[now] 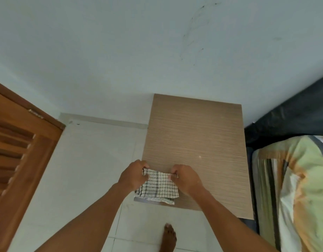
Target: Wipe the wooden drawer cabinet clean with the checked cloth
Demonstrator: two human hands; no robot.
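Observation:
The wooden drawer cabinet [195,135] shows its light-brown grained top, standing against the pale wall. A white cloth with a black check pattern [158,188] is folded and held above the cabinet's near left corner, its lower edge hanging over the front edge. My left hand [134,174] pinches the cloth's upper left corner. My right hand [185,179] pinches its upper right corner. Both hands hold the cloth stretched between them.
A brown wooden door [20,157] with slats stands at the left. A bed with a green and orange striped cover [299,188] and a dark sheet [291,115] lies close on the cabinet's right. White floor tiles [91,170] spread left of the cabinet. A bare foot [168,237] stands below.

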